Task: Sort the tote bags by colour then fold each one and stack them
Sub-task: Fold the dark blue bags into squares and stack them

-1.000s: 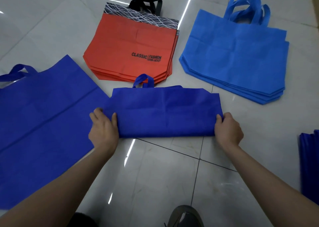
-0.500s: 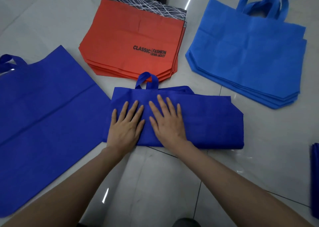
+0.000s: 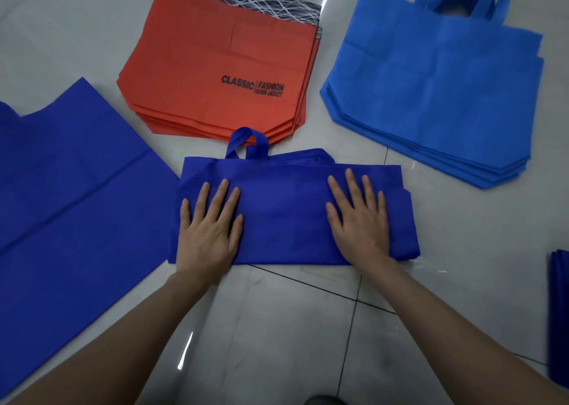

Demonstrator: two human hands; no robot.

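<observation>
Your left hand [image 3: 209,229] and right hand [image 3: 358,219] press flat on the folded dark blue bag [image 3: 286,213], fingers straight, slightly spread, gripping nothing. The bag's long axis runs crosswise under both palms, from your left little finger to just past your right one. Its handle [image 3: 246,141] pokes out beyond your left fingertips. A second fold, judged next, would bring one short end over the other; each end lies just beside its own hand, neither hand nearer
</observation>
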